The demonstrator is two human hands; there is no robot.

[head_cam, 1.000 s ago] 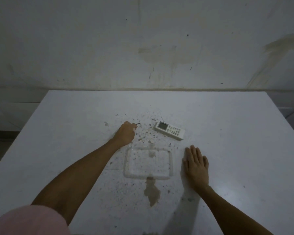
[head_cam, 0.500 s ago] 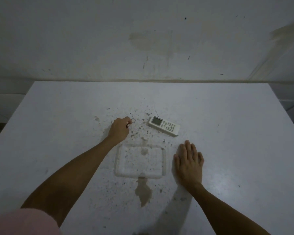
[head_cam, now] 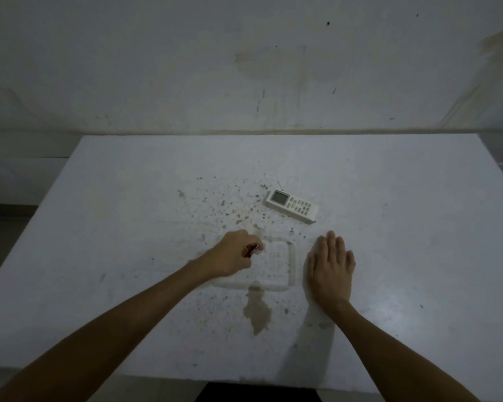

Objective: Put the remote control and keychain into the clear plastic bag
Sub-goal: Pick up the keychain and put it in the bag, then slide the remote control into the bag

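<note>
Metal glints are showing between the curled fingers point(head_cam: 254, 247) of the left hand point(head_cam: 235, 252), which is closing on the small ring keychain point(head_cam: 251, 249). A second ago those fingers were pinching the ring farther out on the surface, level with the remote; now the left hand is sitting nearer the body with the keychain carried along, directly over the left edge of the clear plastic bag point(head_cam: 276, 265). My judgement: the pickup is done and the keychain is being brought to the bag's mouth, so insertion is the step in hand.

Only a sliver of the keychain is showing past the fingertips; its full shape cannot be made out.

Right hand point(head_cam: 330, 266) is lying flat, fingers extended and nearly together, holding nothing, palm pressing the white table surface point(head_cam: 404, 256) just beside the bag's right edge. It has kept that station throughout.

Bag condition: flat, near-transparent, readable mainly by its raised rectangular border and the specks on the surface showing through. Which side is open cannot be told.

White rectangular remote control point(head_cam: 291, 206) with a grey screen and button rows is lying face up, beyond the right fingertips and apart from both hands, untouched.

Risk noted: the bag is lying closed and flat, so its mouth likely needs spreading first.
</note>
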